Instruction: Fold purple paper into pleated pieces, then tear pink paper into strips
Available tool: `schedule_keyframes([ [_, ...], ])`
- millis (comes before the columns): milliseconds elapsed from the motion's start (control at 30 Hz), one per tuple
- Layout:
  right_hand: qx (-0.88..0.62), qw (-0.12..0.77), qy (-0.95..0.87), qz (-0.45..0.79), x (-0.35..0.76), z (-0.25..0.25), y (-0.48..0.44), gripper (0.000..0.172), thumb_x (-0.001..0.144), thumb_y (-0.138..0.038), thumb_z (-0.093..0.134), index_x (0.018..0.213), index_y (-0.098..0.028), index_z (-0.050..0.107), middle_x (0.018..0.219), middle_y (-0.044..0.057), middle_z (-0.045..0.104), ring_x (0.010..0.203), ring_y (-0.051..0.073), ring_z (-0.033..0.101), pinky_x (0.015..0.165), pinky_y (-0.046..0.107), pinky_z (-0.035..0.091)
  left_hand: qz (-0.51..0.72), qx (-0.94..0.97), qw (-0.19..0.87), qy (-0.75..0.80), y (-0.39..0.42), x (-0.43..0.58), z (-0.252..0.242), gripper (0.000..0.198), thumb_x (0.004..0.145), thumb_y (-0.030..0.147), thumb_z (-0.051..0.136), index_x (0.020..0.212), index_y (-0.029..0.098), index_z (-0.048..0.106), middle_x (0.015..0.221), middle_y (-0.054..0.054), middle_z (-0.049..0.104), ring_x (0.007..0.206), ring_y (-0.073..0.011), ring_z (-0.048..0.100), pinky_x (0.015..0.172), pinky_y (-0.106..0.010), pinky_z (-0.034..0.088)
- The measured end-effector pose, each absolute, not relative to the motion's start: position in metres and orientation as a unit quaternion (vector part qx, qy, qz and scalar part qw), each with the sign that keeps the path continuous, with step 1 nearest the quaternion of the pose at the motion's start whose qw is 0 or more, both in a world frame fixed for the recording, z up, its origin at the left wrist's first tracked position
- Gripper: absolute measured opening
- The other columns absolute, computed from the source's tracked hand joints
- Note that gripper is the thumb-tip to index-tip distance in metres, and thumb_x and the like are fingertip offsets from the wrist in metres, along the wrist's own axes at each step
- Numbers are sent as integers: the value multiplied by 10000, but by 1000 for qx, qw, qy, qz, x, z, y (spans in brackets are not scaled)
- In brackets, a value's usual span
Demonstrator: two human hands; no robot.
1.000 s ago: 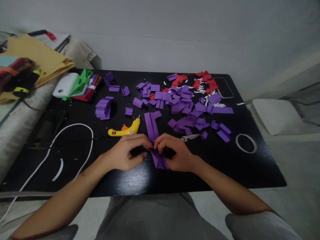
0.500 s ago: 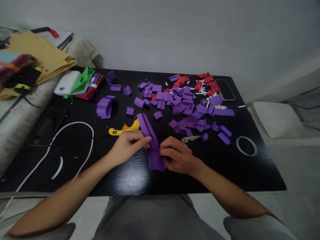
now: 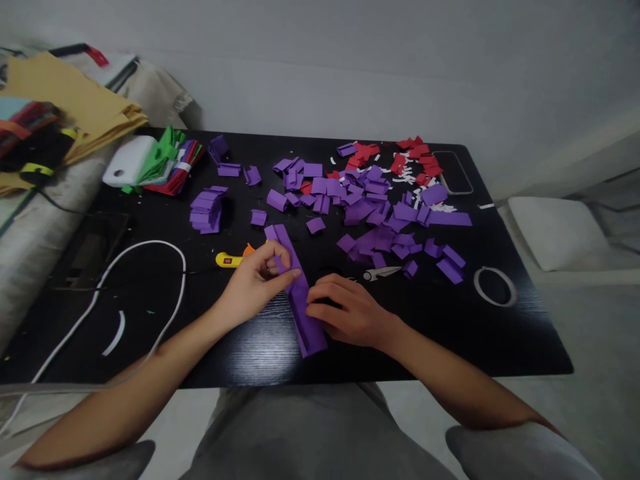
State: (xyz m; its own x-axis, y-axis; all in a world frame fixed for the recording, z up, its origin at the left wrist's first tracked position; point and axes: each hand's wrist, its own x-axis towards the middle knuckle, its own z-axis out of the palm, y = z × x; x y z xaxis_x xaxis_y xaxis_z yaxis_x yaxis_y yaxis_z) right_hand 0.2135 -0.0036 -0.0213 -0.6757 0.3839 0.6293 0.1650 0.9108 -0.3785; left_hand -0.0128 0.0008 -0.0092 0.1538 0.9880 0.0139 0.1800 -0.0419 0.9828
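A long purple strip (image 3: 306,313), paper or felt by its look and folded lengthwise, slants across the front middle of the black table. My left hand (image 3: 257,280) pinches its left edge near the upper half, thumb on top. On the right edge, lower down, my right hand (image 3: 353,310) grips it with curled fingers; the fingertips are partly hidden. Behind my left hand lies a yellow glue gun (image 3: 229,260) with an orange trigger, mostly covered. Scissors (image 3: 381,273) rest just beyond my right hand, partly hidden by it.
Many purple pieces (image 3: 360,210) and red pieces (image 3: 365,155) are scattered over the far half of the black table (image 3: 425,353). A tape ring (image 3: 495,287) lies at right, a white cable (image 3: 165,243) loops at left. Bundled coloured sheets (image 3: 183,167) sit at the back left.
The purple strip has turned more lengthwise toward me and its fold now runs further down. My right hand has shifted slightly left; my left fingers have curled over the strip's edge.
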Motion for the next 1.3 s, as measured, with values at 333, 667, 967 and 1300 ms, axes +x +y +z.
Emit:
schedule_keyframes([
  [333,-219,351,-899,145,214,-23,0,240,985,-58,509,1131,-194,644,1153,139,636,1051,213,643,874,345,622,363,636,477,486,0,-17,-7,96,877,279,759,899,187,740,821,-19,712,628,-120,591,534,-229,429],
  [667,-210,351,-892,195,221,-20,0,192,1050,-285,529,1206,-192,592,1066,134,677,966,230,682,808,339,604,323,678,500,431,0,-21,-1,198,901,136,580,920,184,771,863,-25,770,775,-149,712,700,-241,546],
  [967,-233,361,-877,216,222,-18,-4,150,1047,-210,517,1180,-233,583,1085,98,644,976,190,683,806,291,594,296,771,427,369,-6,-28,5,201,836,77,616,983,200,676,916,-7,711,813,-141,677,732,-256,527],
  [1300,-276,431,-767,386,208,-20,-1,181,861,-243,828,965,-222,682,1050,57,635,927,174,688,835,316,580,315,813,340,352,-7,-30,5,222,824,245,854,924,213,658,853,31,728,749,-115,675,708,-231,500],
])
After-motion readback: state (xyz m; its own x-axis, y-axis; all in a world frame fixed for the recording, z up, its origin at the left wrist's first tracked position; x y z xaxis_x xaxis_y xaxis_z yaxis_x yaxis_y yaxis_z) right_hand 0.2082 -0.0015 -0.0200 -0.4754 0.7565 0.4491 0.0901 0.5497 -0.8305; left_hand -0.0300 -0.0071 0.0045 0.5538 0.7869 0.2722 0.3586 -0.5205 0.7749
